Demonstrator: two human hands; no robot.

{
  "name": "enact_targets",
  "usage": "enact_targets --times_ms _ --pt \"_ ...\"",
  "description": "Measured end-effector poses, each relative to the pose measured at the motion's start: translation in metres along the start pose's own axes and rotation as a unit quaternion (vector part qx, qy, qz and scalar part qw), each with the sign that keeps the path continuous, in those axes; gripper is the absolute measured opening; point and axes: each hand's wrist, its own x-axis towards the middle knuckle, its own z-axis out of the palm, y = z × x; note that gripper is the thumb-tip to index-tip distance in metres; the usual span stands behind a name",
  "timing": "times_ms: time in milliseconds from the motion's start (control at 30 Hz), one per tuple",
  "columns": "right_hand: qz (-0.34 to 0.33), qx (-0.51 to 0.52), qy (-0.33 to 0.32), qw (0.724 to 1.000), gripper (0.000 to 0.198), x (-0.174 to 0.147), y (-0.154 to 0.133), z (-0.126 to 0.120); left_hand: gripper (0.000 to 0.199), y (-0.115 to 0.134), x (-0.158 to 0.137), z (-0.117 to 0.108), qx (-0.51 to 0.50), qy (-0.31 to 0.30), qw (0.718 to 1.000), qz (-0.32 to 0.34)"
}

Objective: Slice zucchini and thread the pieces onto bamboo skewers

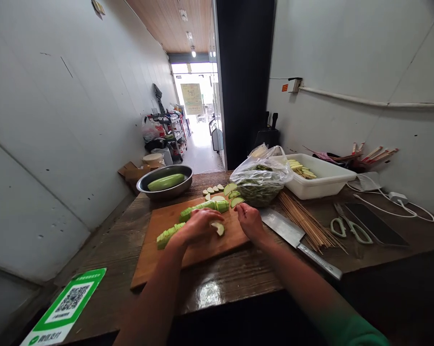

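My left hand [202,227] curves over the cutting board [195,257], fingers bent round a pale green zucchini slice [219,228]; the thumb is mostly hidden. Fingers pinched, my right hand [251,221] is at the board's right side, close to several half-round zucchini slices [234,194]; what it grips is too small to make out. Between and left of the hands lie a row of cut zucchini [205,206] and a shorter sliced piece [166,235]. A cleaver [283,226] rests right of the board, beside a bundle of bamboo skewers [306,221].
A metal bowl [164,193] with a whole zucchini stands behind the board. At the back right are a plastic bag of greens [260,182] and a white tub [319,185] of slices. Scissors [350,228], a phone [375,223] and a white cable [415,209] lie farther right.
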Motion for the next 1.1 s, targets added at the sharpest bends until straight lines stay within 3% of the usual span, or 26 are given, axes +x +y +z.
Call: enact_targets --times_ms 33,100,200,367,467,567,667,733,867,1100 --pt "0.001 0.003 0.003 1.0 0.034 0.001 0.001 -0.001 0.021 -0.003 -0.002 0.002 0.081 -0.05 0.995 0.026" --pt "0.001 0.009 0.008 1.0 0.034 0.003 0.002 -0.003 0.018 -0.011 -0.004 0.006 0.239 -0.118 0.958 0.106" --pt "0.002 0.019 0.012 1.0 0.035 0.003 0.001 -0.004 0.016 -0.019 0.0 0.008 0.329 -0.117 0.921 0.172" --pt "-0.003 0.049 0.004 0.999 0.035 0.001 -0.004 -0.005 0.017 -0.018 0.009 0.009 0.354 -0.093 0.914 0.176" --pt "0.007 0.066 0.014 0.998 0.035 0.001 -0.006 -0.007 0.022 -0.017 0.014 0.011 0.262 -0.013 0.955 0.139" --pt "0.017 0.079 0.019 0.997 0.034 0.0 -0.006 -0.007 0.027 -0.021 0.021 0.006 0.025 0.086 0.993 0.073" --pt "0.001 0.086 0.0 0.996 0.033 -0.004 -0.006 -0.005 0.024 -0.025 0.027 -0.004 -0.22 0.172 0.96 0.009" --pt "-0.023 0.086 -0.026 0.996 0.033 -0.007 -0.008 -0.003 0.019 -0.026 0.029 -0.012 -0.312 0.204 0.928 -0.027" --pt "-0.07 0.078 -0.083 0.991 0.03 -0.011 -0.011 0.0 0.008 -0.025 0.028 -0.021 -0.367 0.194 0.909 -0.04" --pt "-0.067 0.088 -0.179 0.978 0.028 -0.014 -0.011 0.002 0.026 -0.02 0.024 -0.024 -0.303 0.166 0.938 -0.006"
